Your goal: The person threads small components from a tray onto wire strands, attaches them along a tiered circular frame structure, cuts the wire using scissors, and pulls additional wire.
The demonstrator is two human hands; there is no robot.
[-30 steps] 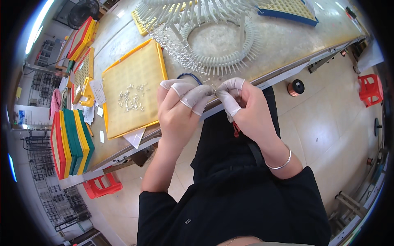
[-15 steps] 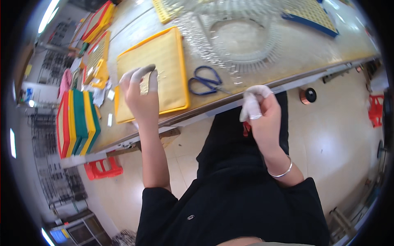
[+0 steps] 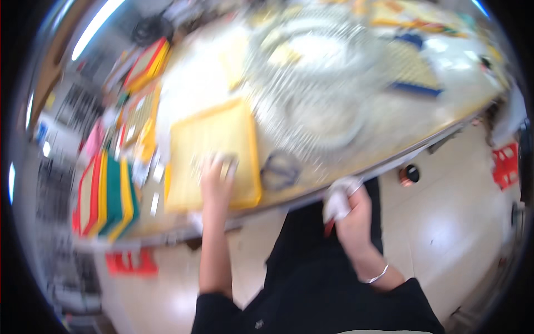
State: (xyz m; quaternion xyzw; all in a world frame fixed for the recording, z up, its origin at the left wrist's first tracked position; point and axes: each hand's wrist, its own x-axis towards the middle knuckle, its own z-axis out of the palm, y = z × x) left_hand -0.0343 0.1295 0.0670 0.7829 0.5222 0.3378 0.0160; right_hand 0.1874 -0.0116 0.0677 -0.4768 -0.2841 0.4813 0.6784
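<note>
Two bare hands showed in a frame heavily smeared by motion, so fine detail was lost. The left hand (image 3: 218, 177) reached forward onto the yellow tray (image 3: 214, 139) lying on the counter (image 3: 389, 131), its fingers resting on the tray's near right part; the fingertips looked pale, as if capped in white covers, but whether they were pinched together or spread could not be told through the blur. The right hand (image 3: 347, 209) hung at the counter's near edge, to the right of the tray and well apart from the left hand, its fingers curled in around white fingertip covers (image 3: 336, 199); whether it gripped anything else could not be told. A thin silver bracelet (image 3: 374, 276) circled that wrist. Between the two hands, just right of the tray, a pair of dark-handled scissors (image 3: 281, 170) lay flat on the counter. Farther back a large ring of pale, bristling parts (image 3: 311, 83) spread across the middle of the counter, and a blue-edged tray (image 3: 414, 72) sat at the far right. At the left end, a stack of red, green and yellow trays (image 3: 108, 197) stood on edge. Below the counter the person's black clothing (image 3: 322, 289) filled the near part of the view, over a light floor (image 3: 461, 222).
</note>
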